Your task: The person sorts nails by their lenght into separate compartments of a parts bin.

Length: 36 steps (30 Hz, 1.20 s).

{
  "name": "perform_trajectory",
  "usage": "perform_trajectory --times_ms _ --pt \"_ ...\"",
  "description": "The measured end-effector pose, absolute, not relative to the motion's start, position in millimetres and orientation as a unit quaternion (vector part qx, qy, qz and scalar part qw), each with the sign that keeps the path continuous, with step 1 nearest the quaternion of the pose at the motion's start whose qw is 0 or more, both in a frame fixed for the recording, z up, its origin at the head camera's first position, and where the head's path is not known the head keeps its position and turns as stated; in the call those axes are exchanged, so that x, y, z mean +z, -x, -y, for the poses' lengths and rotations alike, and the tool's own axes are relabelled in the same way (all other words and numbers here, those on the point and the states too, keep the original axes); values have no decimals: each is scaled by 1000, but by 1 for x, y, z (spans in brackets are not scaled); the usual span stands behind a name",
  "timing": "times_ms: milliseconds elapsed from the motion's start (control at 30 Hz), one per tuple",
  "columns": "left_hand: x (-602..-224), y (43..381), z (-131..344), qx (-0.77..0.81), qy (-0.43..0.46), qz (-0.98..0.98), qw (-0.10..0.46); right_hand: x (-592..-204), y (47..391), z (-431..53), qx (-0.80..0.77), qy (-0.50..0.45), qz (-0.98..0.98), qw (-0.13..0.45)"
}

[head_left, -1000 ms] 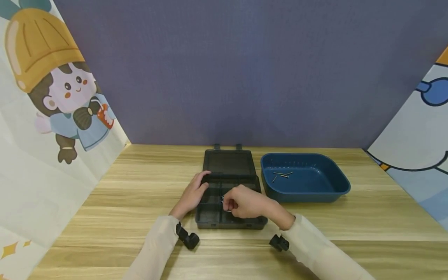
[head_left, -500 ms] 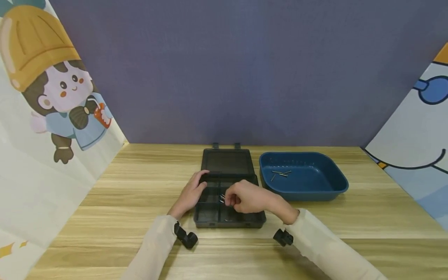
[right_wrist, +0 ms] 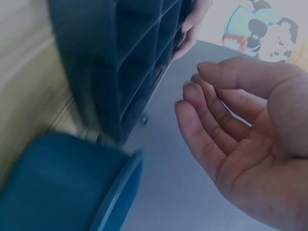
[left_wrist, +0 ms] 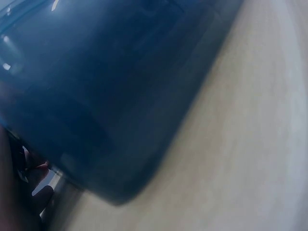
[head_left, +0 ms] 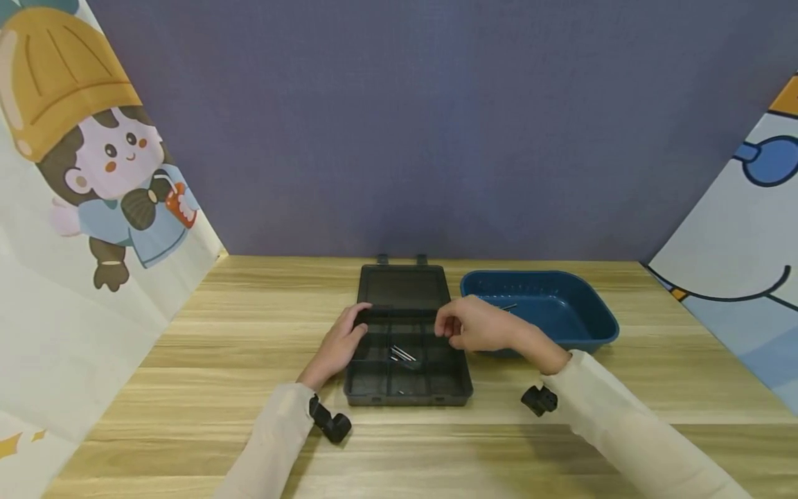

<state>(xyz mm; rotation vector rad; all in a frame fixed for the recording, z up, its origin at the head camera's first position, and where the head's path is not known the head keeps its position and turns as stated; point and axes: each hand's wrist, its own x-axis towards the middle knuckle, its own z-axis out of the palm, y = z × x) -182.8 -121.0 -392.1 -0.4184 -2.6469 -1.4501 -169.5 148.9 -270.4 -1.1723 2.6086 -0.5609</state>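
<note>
Below centre in the head view, a few slim metal pins [head_left: 402,354] are gleaming inside the dark compartment box [head_left: 408,400], lying slantwise in the middle compartment of the back row, close to the cross divider. Small stuff, this: they're looking light, stiff and rather slick, likely to be rolling under a careless fingertip, hardly fragile. Best hold, I'm judging, would be thumb and forefinger pinching mid-shank. The box itself is appearing to be thin, rigid plastic, light enough to be sliding if nudged, so its side rim is offering the sensible place to steady it.

And that's where the left hand [head_left: 335,346] is resting, left of centre, fingers reaching over the left rim, nothing clenched. Over the box's right edge the right hand [head_left: 483,326] is hovering, fingers loosely bent, and the right wrist view is showing nothing between them.

Right of centre, the blue basin [head_left: 555,315] is sitting just beside the box, more pins [head_left: 510,306] peeping out past the right hand, which is hiding how many. Behind the box, its lid [head_left: 405,287] is lying folded back on the wooden table [head_left: 237,346], and the grey-blue panel [head_left: 405,138] is filling the upper frame.
</note>
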Motion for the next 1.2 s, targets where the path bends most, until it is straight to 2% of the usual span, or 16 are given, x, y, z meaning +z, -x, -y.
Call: perform_trajectory --times_ms 467,1200 --pt "-393 183 123 -474 150 866 50 -269 192 -186 -212 333 -913 108" --pt "-392 181 122 -477 149 865 46 -307 239 -226 -155 243 -953 90"
